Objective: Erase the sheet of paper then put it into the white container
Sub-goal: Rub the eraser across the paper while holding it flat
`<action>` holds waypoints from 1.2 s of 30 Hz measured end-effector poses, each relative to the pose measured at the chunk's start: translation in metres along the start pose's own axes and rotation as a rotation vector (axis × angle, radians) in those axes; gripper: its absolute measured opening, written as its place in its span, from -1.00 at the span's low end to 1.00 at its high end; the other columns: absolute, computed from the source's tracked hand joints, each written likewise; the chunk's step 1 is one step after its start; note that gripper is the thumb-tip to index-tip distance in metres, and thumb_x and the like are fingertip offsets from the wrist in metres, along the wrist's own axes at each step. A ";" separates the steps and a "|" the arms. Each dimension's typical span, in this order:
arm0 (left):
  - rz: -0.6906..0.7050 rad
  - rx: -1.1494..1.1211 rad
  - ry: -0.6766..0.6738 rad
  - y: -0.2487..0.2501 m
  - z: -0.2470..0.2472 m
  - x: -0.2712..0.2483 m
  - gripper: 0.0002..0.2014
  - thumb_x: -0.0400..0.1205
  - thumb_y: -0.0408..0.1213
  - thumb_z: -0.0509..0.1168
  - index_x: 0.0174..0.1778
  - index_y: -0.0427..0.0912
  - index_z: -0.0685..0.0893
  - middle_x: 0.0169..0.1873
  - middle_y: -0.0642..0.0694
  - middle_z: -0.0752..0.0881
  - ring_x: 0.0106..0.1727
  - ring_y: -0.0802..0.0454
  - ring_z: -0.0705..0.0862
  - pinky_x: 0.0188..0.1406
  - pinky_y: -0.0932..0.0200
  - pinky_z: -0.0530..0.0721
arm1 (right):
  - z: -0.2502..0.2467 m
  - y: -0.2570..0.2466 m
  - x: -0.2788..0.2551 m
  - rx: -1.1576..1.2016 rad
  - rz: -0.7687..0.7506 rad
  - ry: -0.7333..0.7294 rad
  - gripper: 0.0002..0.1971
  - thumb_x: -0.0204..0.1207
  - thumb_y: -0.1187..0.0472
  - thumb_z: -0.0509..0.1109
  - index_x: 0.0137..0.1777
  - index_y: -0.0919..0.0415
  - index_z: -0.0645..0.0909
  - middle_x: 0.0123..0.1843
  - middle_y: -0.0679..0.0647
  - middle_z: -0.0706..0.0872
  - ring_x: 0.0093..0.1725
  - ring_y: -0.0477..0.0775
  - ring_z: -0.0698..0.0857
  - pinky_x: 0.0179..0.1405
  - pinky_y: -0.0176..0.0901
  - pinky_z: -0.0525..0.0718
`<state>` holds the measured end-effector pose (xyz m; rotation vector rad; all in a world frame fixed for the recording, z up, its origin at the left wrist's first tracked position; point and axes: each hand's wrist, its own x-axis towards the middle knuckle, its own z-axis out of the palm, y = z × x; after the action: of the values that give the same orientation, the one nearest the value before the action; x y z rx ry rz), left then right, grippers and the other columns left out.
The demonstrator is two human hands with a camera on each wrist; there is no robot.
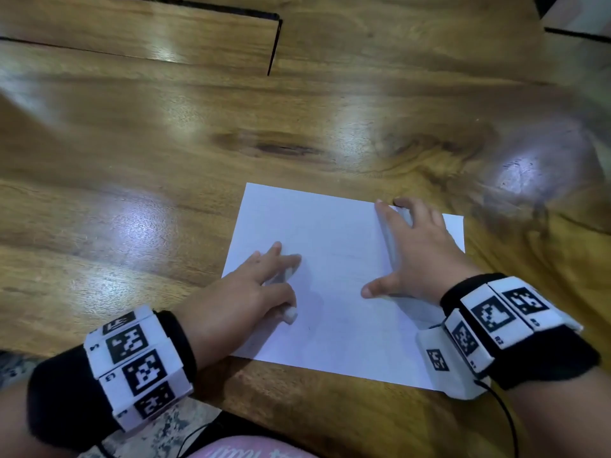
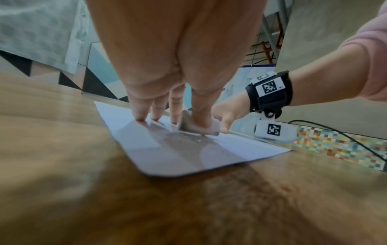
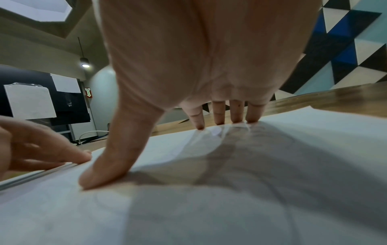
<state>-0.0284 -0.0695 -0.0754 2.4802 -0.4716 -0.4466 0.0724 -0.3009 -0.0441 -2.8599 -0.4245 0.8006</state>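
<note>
A white sheet of paper lies flat on the wooden table, with faint pencil lines on it. My left hand pinches a small white eraser under its thumb. The eraser's soiled face is down on the sheet's left part, and the other fingertips touch the paper. My right hand lies spread and flat on the sheet's right part, pressing it down. No white container is plainly in view.
A dark seam cuts into the table at the far left. A pale object shows at the far right corner; I cannot tell what it is. A thin black cable hangs from my right wristband near the table's front edge.
</note>
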 end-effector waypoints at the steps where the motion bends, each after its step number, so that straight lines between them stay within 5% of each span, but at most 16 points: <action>1: -0.006 0.045 -0.034 -0.001 -0.001 -0.002 -0.78 0.60 -0.12 0.02 -0.18 -0.01 0.56 0.52 -0.17 0.35 0.59 -0.21 0.11 0.52 -0.12 0.04 | 0.000 0.000 -0.001 -0.005 -0.002 -0.011 0.35 0.01 -0.29 0.65 0.67 -0.06 -0.17 0.62 -0.03 -0.10 0.59 0.07 -0.09 0.56 -0.04 0.18; 5: 0.036 0.096 -0.061 -0.013 -0.003 -0.014 -0.67 0.62 0.08 -0.17 -0.18 0.09 0.47 0.53 -0.08 0.29 0.59 -0.20 0.09 0.56 -0.06 0.08 | 0.005 -0.005 -0.008 -0.007 -0.020 -0.057 0.33 0.06 -0.29 0.62 0.66 -0.15 -0.25 0.65 -0.05 -0.24 0.61 0.07 -0.19 0.58 -0.05 0.12; 10: 0.032 0.096 -0.073 -0.027 -0.011 -0.031 -0.74 0.61 -0.01 -0.11 -0.16 0.12 0.48 0.55 0.03 0.21 0.61 -0.03 0.04 0.58 0.26 -0.19 | 0.019 -0.015 -0.014 0.018 -0.072 -0.090 0.31 0.12 -0.30 0.59 0.64 -0.20 -0.32 0.65 -0.12 -0.37 0.62 0.05 -0.37 0.61 -0.05 -0.06; 13: 0.049 0.136 -0.062 -0.022 -0.014 -0.034 -0.87 0.59 -0.15 0.07 -0.15 0.16 0.51 0.50 0.01 0.36 0.59 -0.01 0.17 0.56 0.19 0.19 | 0.023 -0.016 -0.015 0.041 -0.091 -0.086 0.30 0.15 -0.29 0.58 0.64 -0.18 -0.34 0.64 -0.12 -0.42 0.62 0.00 -0.42 0.60 -0.10 -0.12; 16: -0.018 0.097 0.006 -0.001 -0.025 -0.021 -0.85 0.52 -0.08 0.14 -0.17 0.13 0.62 0.15 0.03 0.61 0.27 -0.07 0.63 0.05 0.25 0.65 | 0.024 -0.017 -0.016 0.051 -0.135 -0.076 0.26 0.22 -0.23 0.57 0.65 -0.08 -0.34 0.64 -0.15 -0.44 0.61 -0.06 -0.44 0.54 -0.24 -0.20; 18: -0.084 -0.029 0.047 0.010 -0.034 -0.003 -0.73 0.43 0.04 0.16 -0.17 0.04 0.71 -0.13 0.08 0.57 -0.16 0.15 0.65 -0.19 0.30 0.59 | 0.026 -0.021 -0.016 0.073 -0.158 -0.071 0.22 0.26 -0.18 0.56 0.66 -0.05 -0.32 0.63 -0.19 -0.41 0.61 -0.09 -0.41 0.53 -0.27 -0.18; 20: -0.104 -0.058 0.083 0.014 -0.043 0.021 -0.61 0.36 0.10 0.14 -0.16 -0.02 0.75 -0.26 0.02 0.55 -0.30 0.16 0.57 -0.29 0.42 0.41 | 0.028 -0.026 -0.016 0.075 -0.162 -0.060 0.20 0.26 -0.20 0.53 0.65 -0.09 -0.31 0.64 -0.18 -0.38 0.61 -0.05 -0.39 0.58 -0.19 -0.17; 24: -0.184 0.048 0.187 0.011 -0.051 0.077 -0.75 0.48 -0.11 0.38 0.02 -0.13 0.72 -0.28 -0.07 0.66 -0.16 -0.04 0.62 -0.31 0.26 0.23 | 0.027 -0.033 -0.015 0.021 -0.150 -0.053 0.21 0.26 -0.32 0.48 0.65 -0.10 -0.34 0.67 -0.05 -0.32 0.63 0.08 -0.34 0.65 -0.05 -0.19; 31: -0.138 0.054 0.174 0.013 -0.047 0.098 -0.89 0.46 -0.27 0.41 -0.20 -0.23 0.73 -0.33 -0.08 0.56 -0.28 -0.02 0.49 -0.33 0.26 0.30 | 0.029 -0.032 -0.014 0.038 -0.143 -0.037 0.21 0.24 -0.33 0.49 0.65 -0.11 -0.32 0.67 -0.05 -0.29 0.64 0.07 -0.32 0.65 -0.03 -0.18; 34: -0.021 0.062 0.020 0.012 -0.043 0.072 -0.88 0.44 -0.28 0.43 -0.39 -0.20 0.70 -0.46 -0.05 0.53 -0.41 0.01 0.44 -0.47 0.31 0.25 | 0.030 -0.031 -0.013 0.029 -0.145 -0.031 0.22 0.23 -0.34 0.49 0.65 -0.12 -0.33 0.68 -0.05 -0.29 0.64 0.08 -0.32 0.66 -0.01 -0.17; 36: -0.042 0.062 -0.075 0.011 -0.046 0.069 -0.93 0.43 -0.27 0.44 -0.34 -0.17 0.72 -0.43 -0.05 0.60 -0.38 0.04 0.50 -0.43 0.40 0.33 | 0.030 -0.032 -0.013 0.024 -0.150 -0.028 0.22 0.23 -0.35 0.48 0.65 -0.11 -0.33 0.68 -0.05 -0.29 0.65 0.08 -0.32 0.66 0.01 -0.17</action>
<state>0.0490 -0.0855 -0.0480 2.5438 -0.4713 -0.5515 0.0387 -0.2731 -0.0568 -2.7583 -0.6202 0.8138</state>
